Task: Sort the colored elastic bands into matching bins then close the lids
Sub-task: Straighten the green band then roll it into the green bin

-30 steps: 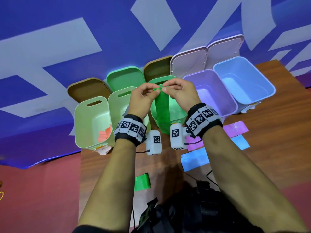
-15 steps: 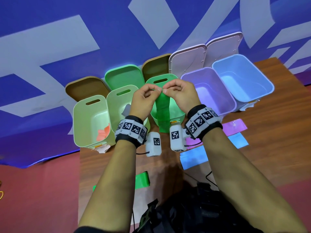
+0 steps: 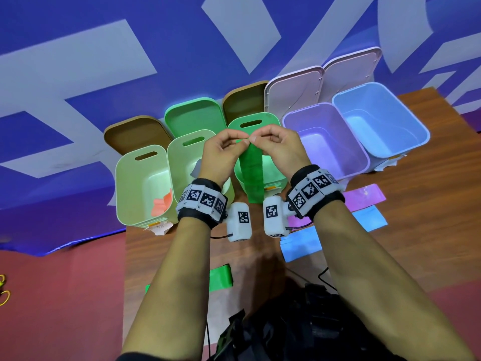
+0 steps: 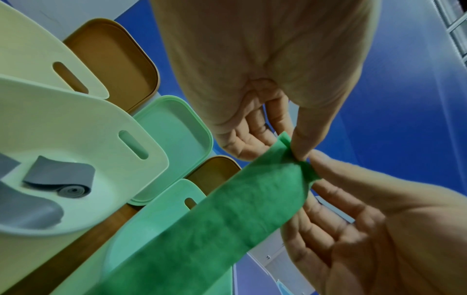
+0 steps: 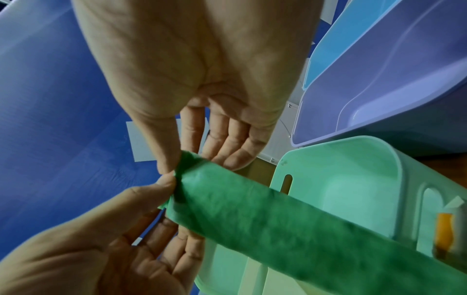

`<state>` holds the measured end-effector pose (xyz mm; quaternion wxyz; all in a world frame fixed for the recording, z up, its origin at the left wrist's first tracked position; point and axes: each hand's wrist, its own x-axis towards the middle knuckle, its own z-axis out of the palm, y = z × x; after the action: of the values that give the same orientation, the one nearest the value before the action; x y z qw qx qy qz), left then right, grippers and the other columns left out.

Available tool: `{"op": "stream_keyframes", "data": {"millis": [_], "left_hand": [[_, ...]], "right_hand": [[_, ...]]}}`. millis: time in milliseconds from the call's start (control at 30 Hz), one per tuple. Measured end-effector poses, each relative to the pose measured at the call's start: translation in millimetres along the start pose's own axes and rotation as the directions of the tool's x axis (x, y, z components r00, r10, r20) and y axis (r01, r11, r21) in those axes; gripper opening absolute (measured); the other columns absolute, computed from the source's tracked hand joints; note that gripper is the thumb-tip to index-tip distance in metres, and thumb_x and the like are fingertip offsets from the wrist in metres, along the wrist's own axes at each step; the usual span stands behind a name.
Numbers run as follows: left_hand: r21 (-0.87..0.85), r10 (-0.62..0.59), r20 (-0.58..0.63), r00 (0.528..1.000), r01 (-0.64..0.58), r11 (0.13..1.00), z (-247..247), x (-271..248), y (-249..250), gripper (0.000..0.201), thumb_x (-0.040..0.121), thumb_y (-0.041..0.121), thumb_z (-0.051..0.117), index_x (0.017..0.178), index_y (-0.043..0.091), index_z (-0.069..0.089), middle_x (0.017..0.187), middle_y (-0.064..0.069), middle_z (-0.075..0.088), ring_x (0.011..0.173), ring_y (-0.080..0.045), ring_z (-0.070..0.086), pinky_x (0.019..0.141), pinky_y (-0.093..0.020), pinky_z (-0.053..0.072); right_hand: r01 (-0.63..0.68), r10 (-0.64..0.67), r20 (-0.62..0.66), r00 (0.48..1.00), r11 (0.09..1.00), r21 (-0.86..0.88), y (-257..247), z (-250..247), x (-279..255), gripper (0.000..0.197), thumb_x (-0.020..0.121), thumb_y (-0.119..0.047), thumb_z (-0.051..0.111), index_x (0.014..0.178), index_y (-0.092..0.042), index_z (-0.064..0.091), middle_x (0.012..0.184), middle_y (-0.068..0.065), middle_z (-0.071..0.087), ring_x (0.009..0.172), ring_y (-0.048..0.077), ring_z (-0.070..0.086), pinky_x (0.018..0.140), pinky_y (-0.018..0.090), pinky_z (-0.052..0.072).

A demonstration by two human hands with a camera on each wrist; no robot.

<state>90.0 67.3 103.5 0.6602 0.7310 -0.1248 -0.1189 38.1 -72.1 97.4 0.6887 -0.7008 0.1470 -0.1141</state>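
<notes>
Fingertips [image 4: 300, 151] of both hands meet at the centre of the head view, thumb against forefinger, nipping the top edge of the long dark green elastic band [image 3: 252, 173]; the other fingers hang loosely curled behind. That flat strip dangles from the left hand [image 3: 221, 157] and right hand [image 3: 281, 152], down across the front of the bright green plastic bin [image 3: 276, 175] in the middle of the row.

My guess is the sorting is midway: the band is being rolled or gathered from its top end, since a small fold shows at the pinch in both wrist views. Next it needs bundling and lowering into that matching bin, which is right behind it.

Smaller things: the pale green bin [image 4: 83, 123], left of centre, holds a rolled grey band [image 4: 60, 179]. All lids stand open.

Writing: only the black-and-white square code tags on the wrist bands [image 3: 201, 199] can be made out; the small paper labels at the bins' feet are too blurred to read.
</notes>
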Motion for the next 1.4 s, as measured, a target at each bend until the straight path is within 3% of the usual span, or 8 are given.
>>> {"op": "stream_keyframes", "data": {"millis": [200,333,533,700,833,1033,1200,1400], "left_hand": [[-0.006,-0.019,0.024,1.0,0.019,1.0,-2,-2,-2,0.009,0.087,0.0,0.066,0.092,0.007,0.067,0.072,0.003,0.065,0.065,-0.003,0.058,0.067,-0.016,0.047],[0.0,-0.073,0.013,0.997,0.073,0.997,-2,-4,-8,0.013,0.091,0.02,0.065,0.082,0.012,0.068,0.071,-0.004,0.062,0.069,-0.017,0.055,0.067,-0.029,0.046],[0.003,-0.058,-0.038,0.998,0.058,0.998,-4,-3,-11,0.012,0.092,0.005,0.064,0.085,0.013,0.069,0.074,0.003,0.068,0.068,-0.004,0.061,0.07,-0.02,0.047],[-0.02,-0.031,-0.057,0.998,0.03,0.999,-6,-3,-6,0.009,0.09,0.001,0.063,0.088,0.009,0.069,0.075,0.0,0.068,0.067,-0.003,0.059,0.069,-0.018,0.047],[-0.007,-0.03,-0.044,0.999,0.03,1.0,-5,-3,-7,0.008,0.092,0.004,0.063,0.089,0.01,0.068,0.072,0.01,0.067,0.066,0.002,0.057,0.066,-0.013,0.045],[-0.006,-0.026,-0.041,0.999,0.025,1.0,-3,-5,-6,0.007,0.092,0.004,0.064,0.089,0.008,0.069,0.077,0.001,0.069,0.069,0.0,0.062,0.068,-0.015,0.048],[-0.013,0.005,-0.03,1.0,-0.006,1.0,-3,-3,-1,0.009,0.088,0.0,0.067,0.09,0.009,0.069,0.077,0.0,0.069,0.069,-0.003,0.062,0.07,-0.017,0.05],[-0.009,-0.026,-0.032,0.999,0.025,1.0,-2,-4,-4,0.009,0.092,0.007,0.065,0.088,0.013,0.07,0.072,0.003,0.068,0.066,-0.003,0.06,0.069,-0.02,0.05]], "right_hand": [[0.011,-0.011,-0.002,1.0,0.999,-0.044,2,2,0,0.006,0.089,-0.008,0.069,0.087,-0.014,0.07,0.076,-0.006,0.067,0.075,0.004,0.062,0.076,0.018,0.051],[0.016,-0.016,-0.001,1.0,0.998,-0.058,2,1,3,0.005,0.088,-0.007,0.07,0.089,-0.011,0.072,0.08,-0.002,0.068,0.08,0.009,0.062,0.082,0.025,0.054],[0.016,-0.015,0.011,1.0,0.998,-0.058,1,3,3,0.011,0.084,-0.004,0.073,0.089,-0.014,0.072,0.082,-0.005,0.067,0.08,0.007,0.061,0.08,0.019,0.052],[-0.011,0.011,-0.001,1.0,0.999,-0.034,4,5,1,0.006,0.089,-0.013,0.07,0.088,-0.018,0.07,0.078,-0.003,0.067,0.076,0.006,0.062,0.073,0.02,0.053],[0.004,-0.005,-0.017,1.0,1.0,-0.022,3,4,2,0.006,0.088,-0.008,0.071,0.088,-0.014,0.071,0.077,-0.003,0.066,0.075,0.007,0.061,0.074,0.02,0.052],[0.03,-0.03,-0.016,0.999,1.0,-0.006,2,3,1,0.009,0.084,-0.005,0.074,0.09,-0.011,0.072,0.077,-0.009,0.065,0.075,0.003,0.06,0.075,0.016,0.05],[0.017,-0.017,-0.016,1.0,1.0,-0.012,5,2,1,0.006,0.091,-0.015,0.068,0.091,-0.02,0.071,0.084,-0.004,0.07,0.083,0.01,0.064,0.076,0.023,0.053],[0.03,-0.03,-0.038,0.999,1.0,0.009,1,1,1,0.011,0.088,-0.004,0.069,0.091,-0.015,0.07,0.084,-0.004,0.069,0.083,0.01,0.063,0.082,0.022,0.053]]}}
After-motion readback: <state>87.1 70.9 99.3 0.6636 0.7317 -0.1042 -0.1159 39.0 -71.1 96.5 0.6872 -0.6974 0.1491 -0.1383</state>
